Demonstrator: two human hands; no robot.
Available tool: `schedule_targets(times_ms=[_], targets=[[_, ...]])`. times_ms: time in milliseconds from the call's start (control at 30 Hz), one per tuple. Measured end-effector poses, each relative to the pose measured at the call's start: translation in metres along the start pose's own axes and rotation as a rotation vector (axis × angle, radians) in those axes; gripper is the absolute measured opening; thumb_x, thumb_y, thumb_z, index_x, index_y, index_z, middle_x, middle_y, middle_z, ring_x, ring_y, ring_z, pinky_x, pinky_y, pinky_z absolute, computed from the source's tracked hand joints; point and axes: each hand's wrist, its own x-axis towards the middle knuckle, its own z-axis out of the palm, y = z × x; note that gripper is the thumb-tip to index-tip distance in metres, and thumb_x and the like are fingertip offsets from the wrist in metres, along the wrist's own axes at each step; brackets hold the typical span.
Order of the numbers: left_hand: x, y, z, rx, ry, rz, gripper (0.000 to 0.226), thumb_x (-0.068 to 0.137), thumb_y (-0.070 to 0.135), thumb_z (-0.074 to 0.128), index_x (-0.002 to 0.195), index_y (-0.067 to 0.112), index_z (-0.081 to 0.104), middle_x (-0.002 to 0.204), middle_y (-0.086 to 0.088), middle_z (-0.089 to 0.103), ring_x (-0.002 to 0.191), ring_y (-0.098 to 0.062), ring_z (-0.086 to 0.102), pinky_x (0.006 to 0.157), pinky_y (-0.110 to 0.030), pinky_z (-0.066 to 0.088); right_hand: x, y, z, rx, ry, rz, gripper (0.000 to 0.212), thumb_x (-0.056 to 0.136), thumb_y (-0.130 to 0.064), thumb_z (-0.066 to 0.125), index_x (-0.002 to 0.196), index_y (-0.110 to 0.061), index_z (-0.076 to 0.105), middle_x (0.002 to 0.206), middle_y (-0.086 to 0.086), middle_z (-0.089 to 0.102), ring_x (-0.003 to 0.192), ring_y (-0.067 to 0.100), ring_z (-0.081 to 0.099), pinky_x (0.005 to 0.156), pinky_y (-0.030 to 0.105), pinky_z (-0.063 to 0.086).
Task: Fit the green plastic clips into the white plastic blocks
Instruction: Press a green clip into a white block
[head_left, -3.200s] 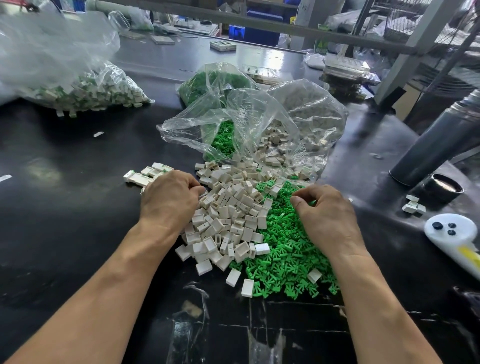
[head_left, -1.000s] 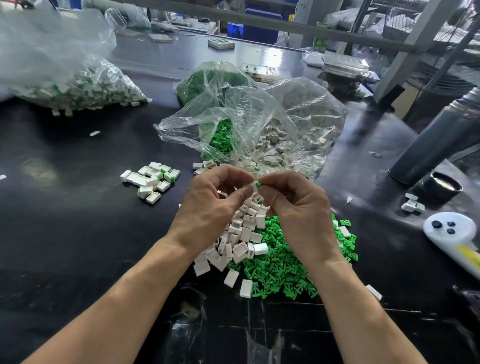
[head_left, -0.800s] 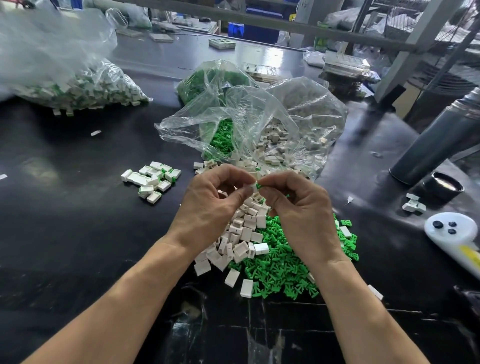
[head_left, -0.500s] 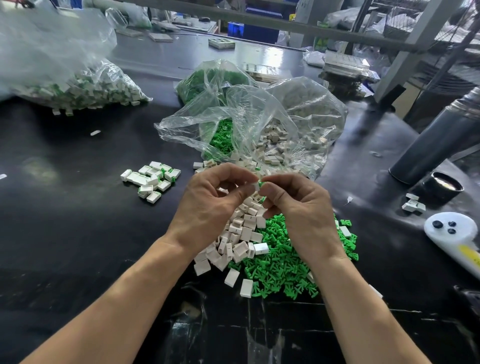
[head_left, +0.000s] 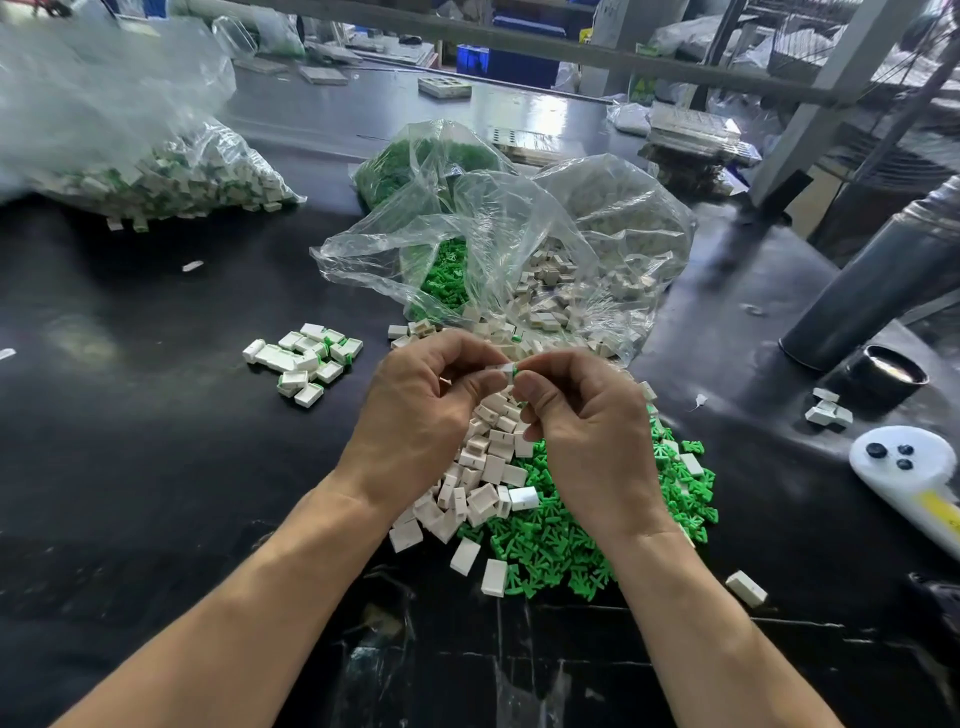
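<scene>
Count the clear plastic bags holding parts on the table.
3: assembled-parts bag far left, green clip bag behind centre, open white block bag beyond the hands. More may sit in background clutter.

3.2 s ago both hands were down in the piles; now left hand (head_left: 415, 415) & right hand (head_left: 587, 431) are raised together, pinching a white block (head_left: 500, 370) w/ green clip (head_left: 515, 370) (barely visible) between fingertips.

Bright green clips (head_left: 561, 540) lie heaped beside off-white blocks (head_left: 483, 467) on a glossy black bench (head_left: 156, 467), with clear plastic bags (head_left: 498, 234) behind and a dark grey cylinder (head_left: 872, 280) at right.
</scene>
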Motion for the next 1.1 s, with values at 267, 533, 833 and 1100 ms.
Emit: schedule_targets(times_ms=[267, 533, 833, 1100], targets=[[-0.001, 0.0, 0.002, 0.02, 0.046, 0.047, 0.018, 0.087, -0.004, 0.075, 0.091, 0.014, 0.076, 0.084, 0.008, 0.076, 0.08, -0.002, 0.072, 0.072, -0.012, 0.054, 0.001, -0.003, 0.0, -0.091, 0.0, -0.045, 0.014, 0.093, -0.01, 0.075, 0.095, -0.024, 0.073, 0.078, -0.014, 0.071, 0.07, 0.009, 0.068, 0.064, 0.028, 0.058], [0.001, -0.003, 0.002, 0.061, 0.03, 0.038, 0.027, 0.086, -0.008, 0.074, 0.09, 0.018, 0.077, 0.078, 0.015, 0.074, 0.073, 0.003, 0.069, 0.066, -0.011, 0.051, 0.0, -0.005, -0.002, -0.09, -0.038, -0.045, 0.01, 0.093, -0.006, 0.073, 0.096, -0.016, 0.073, 0.075, -0.015, 0.069, 0.068, 0.008, 0.066, 0.061, 0.027, 0.056], [0.001, 0.001, 0.004, -0.057, 0.035, -0.001, 0.012, 0.088, -0.001, 0.075, 0.095, 0.008, 0.078, 0.084, 0.005, 0.077, 0.076, -0.003, 0.07, 0.071, -0.018, 0.054, -0.004, -0.006, 0.001, 0.179, 0.037, 0.046, 0.011, 0.091, 0.0, 0.075, 0.091, -0.011, 0.078, 0.074, 0.006, 0.074, 0.059, 0.015, 0.064, 0.054, 0.026, 0.056], [0.002, 0.003, 0.004, -0.156, 0.0, -0.042, 0.015, 0.092, -0.001, 0.071, 0.103, 0.008, 0.076, 0.092, -0.002, 0.079, 0.08, -0.015, 0.072, 0.071, -0.028, 0.059, -0.001, -0.011, -0.001, 0.284, 0.048, 0.073, 0.021, 0.099, 0.001, 0.063, 0.104, -0.013, 0.078, 0.079, 0.016, 0.074, 0.061, 0.018, 0.064, 0.056, 0.029, 0.058]])
